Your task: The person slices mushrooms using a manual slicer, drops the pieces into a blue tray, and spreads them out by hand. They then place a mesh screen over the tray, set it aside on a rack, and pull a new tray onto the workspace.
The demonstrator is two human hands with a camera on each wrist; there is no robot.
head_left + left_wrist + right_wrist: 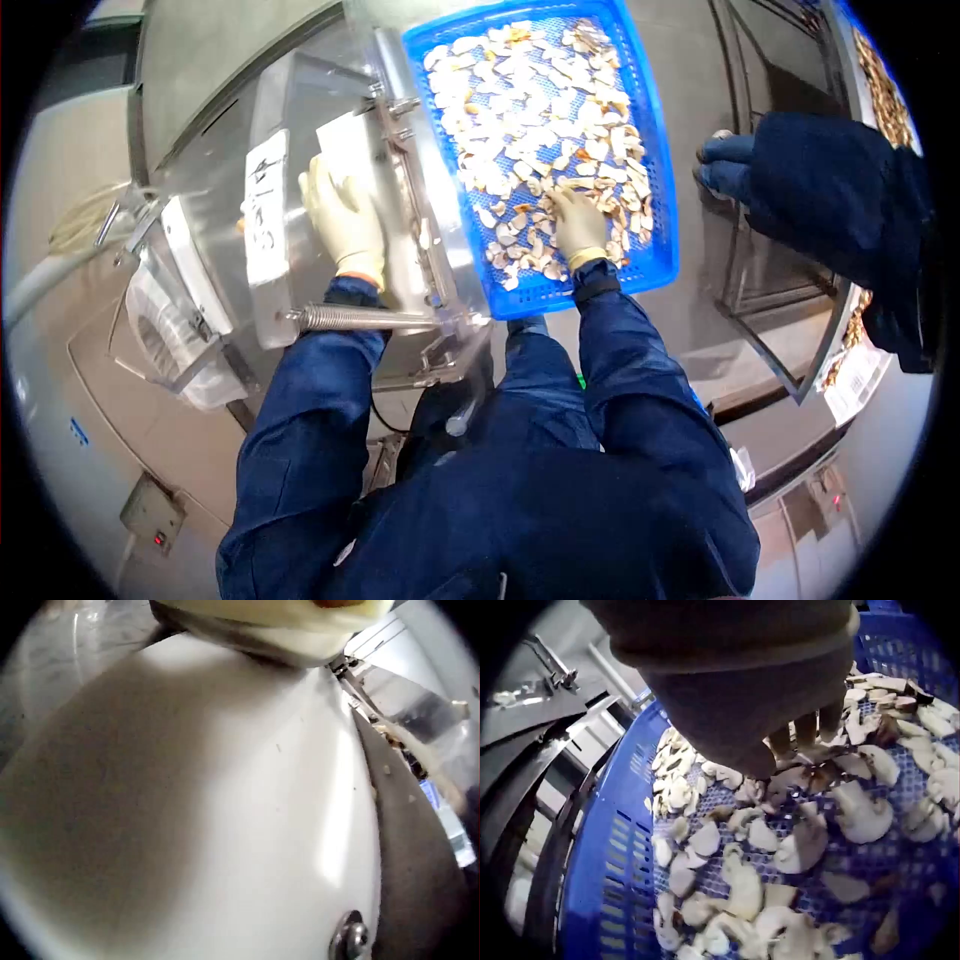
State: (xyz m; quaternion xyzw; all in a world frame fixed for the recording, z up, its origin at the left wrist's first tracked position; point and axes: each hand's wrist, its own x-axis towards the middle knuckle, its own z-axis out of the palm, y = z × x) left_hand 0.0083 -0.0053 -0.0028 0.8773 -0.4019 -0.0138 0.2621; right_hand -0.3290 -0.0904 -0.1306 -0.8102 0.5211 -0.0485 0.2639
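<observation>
The mushroom slices (pixel 530 110) lie beneath and mostly beyond the right hand (pixel 580 225), the nearer one, whose fingers dip among them; whether it pinches any, I cannot tell. Their blue basket (pixel 661 190) runs lengthwise away from both hands, to the right of the left hand (pixel 345 218), which rests loose, fingers extended, at a white panel (pixel 285 825).

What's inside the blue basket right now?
In the blue basket, sliced mushrooms, some browned, lie spread with the gloved right hand among them. They hide much of its perforated floor, and the hand covers whatever lies directly beneath it.
</observation>
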